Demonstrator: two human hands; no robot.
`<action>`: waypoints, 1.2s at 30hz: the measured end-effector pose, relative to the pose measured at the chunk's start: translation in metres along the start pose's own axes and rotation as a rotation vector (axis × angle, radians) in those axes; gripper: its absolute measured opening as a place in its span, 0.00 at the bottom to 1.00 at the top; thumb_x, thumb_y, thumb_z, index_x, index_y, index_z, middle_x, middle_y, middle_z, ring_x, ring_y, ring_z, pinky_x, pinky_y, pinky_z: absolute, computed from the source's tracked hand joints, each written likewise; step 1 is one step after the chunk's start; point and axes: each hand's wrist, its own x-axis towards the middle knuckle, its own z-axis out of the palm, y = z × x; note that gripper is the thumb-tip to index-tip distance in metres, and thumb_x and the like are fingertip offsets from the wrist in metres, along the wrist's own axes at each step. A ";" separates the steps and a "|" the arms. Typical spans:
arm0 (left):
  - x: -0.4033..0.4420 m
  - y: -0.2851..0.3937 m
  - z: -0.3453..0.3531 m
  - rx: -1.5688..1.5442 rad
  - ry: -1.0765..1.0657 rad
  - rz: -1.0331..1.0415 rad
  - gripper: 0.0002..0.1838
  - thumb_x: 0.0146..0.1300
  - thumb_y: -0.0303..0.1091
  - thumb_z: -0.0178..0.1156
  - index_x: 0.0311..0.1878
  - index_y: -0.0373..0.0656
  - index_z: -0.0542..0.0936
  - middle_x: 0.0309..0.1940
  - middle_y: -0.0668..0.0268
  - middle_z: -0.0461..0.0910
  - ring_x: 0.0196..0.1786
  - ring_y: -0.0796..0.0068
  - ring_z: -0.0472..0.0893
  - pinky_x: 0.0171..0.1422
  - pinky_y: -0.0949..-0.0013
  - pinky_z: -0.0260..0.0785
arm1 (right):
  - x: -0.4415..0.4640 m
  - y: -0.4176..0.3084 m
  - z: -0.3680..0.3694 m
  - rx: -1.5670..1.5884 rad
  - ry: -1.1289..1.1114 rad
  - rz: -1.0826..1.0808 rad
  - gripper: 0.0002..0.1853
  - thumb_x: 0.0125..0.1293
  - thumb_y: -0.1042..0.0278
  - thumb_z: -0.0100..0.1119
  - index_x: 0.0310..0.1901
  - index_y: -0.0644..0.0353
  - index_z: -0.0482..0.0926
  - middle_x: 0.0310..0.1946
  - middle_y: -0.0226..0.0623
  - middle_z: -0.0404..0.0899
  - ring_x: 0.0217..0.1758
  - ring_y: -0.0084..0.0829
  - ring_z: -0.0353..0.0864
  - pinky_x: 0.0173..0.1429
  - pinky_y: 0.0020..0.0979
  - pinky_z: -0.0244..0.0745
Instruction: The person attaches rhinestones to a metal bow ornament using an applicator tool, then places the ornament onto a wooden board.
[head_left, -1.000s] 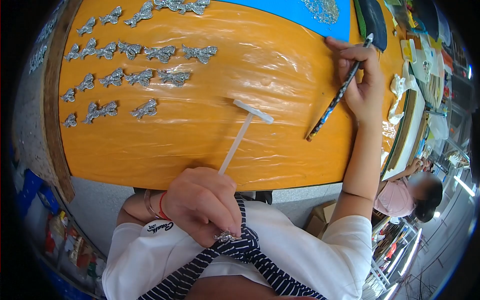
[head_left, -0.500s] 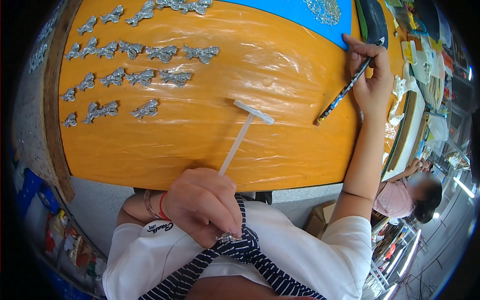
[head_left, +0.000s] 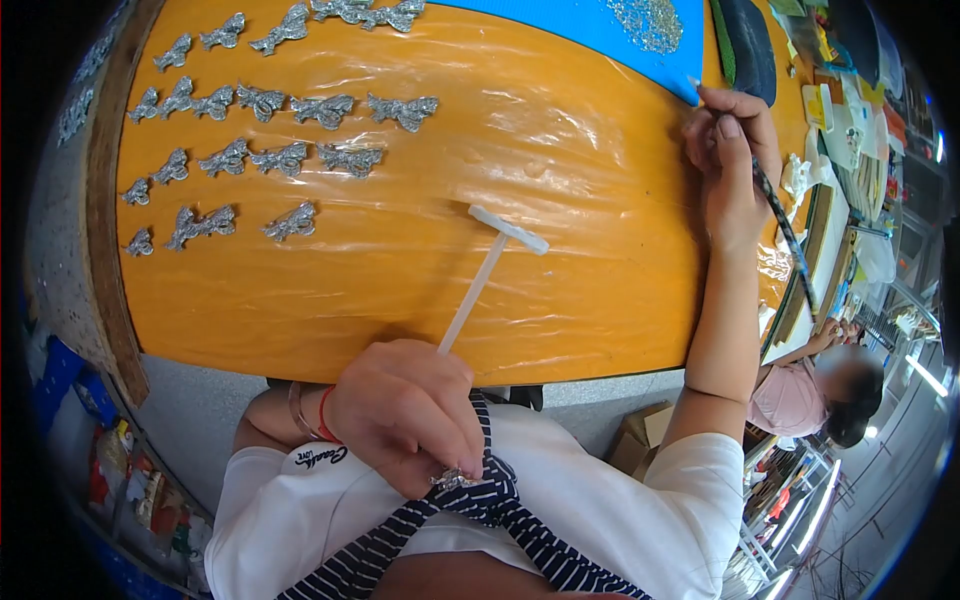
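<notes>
My left hand [head_left: 405, 415] is closed near my chest, its fingertips pinching a small silver ornament [head_left: 455, 480]. From the same fist a white T-shaped stick [head_left: 474, 290] with a pale flat crosspiece juts out over the table. At the right, my right hand [head_left: 738, 160] grips a dark patterned pencil-like tool [head_left: 787, 228]. The tool's light tip points at the lower corner of a blue board [head_left: 575, 32], and its other end slants back past my wrist. On that board lies a heap of tiny glittering stones [head_left: 648, 24].
Several silver ornaments [head_left: 280, 157] stand in rows at the left of the orange, plastic-covered table [head_left: 560, 310]. A dark object with a green edge [head_left: 748, 50] lies beside the board. Another person [head_left: 795, 395] sits at the far right.
My right hand has turned the pencil-like tool around. Its pale tip now points toward the blue board, where before the brown end pointed down at the table. The left hand stays almost still.
</notes>
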 end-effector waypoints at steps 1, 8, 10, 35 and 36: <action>0.000 -0.001 0.000 -0.013 -0.012 0.006 0.11 0.45 0.32 0.62 0.33 0.44 0.73 0.26 0.68 0.77 0.21 0.76 0.74 0.19 0.76 0.57 | 0.000 0.002 -0.004 -0.058 0.016 0.003 0.09 0.59 0.72 0.39 0.40 0.64 0.66 0.21 0.32 0.67 0.20 0.15 0.59 0.24 0.15 0.54; 0.000 -0.003 -0.001 -0.057 -0.013 0.025 0.11 0.45 0.32 0.62 0.33 0.44 0.73 0.27 0.68 0.77 0.21 0.76 0.73 0.19 0.76 0.57 | 0.007 0.011 0.000 -0.295 0.143 -0.184 0.09 0.62 0.67 0.39 0.38 0.63 0.65 0.31 0.39 0.74 0.17 0.15 0.61 0.20 0.14 0.56; 0.000 -0.003 -0.001 -0.067 -0.024 0.021 0.11 0.46 0.32 0.61 0.34 0.43 0.74 0.27 0.68 0.77 0.20 0.76 0.73 0.19 0.76 0.57 | 0.008 0.011 0.002 -0.344 0.150 -0.203 0.09 0.62 0.66 0.38 0.37 0.63 0.65 0.35 0.41 0.75 0.17 0.15 0.62 0.21 0.14 0.58; 0.008 -0.007 0.001 -0.076 -0.016 -0.006 0.11 0.45 0.30 0.62 0.34 0.43 0.74 0.27 0.67 0.76 0.20 0.75 0.72 0.19 0.76 0.57 | 0.017 0.013 -0.011 -0.307 0.142 -0.075 0.08 0.61 0.68 0.40 0.37 0.62 0.66 0.37 0.37 0.74 0.16 0.13 0.62 0.20 0.13 0.60; 0.007 -0.007 0.001 -0.071 -0.016 -0.006 0.11 0.45 0.30 0.62 0.34 0.43 0.74 0.27 0.67 0.76 0.20 0.75 0.72 0.19 0.76 0.57 | 0.017 0.011 -0.010 -0.220 0.167 -0.011 0.08 0.61 0.68 0.40 0.37 0.62 0.66 0.37 0.37 0.74 0.16 0.13 0.62 0.19 0.14 0.60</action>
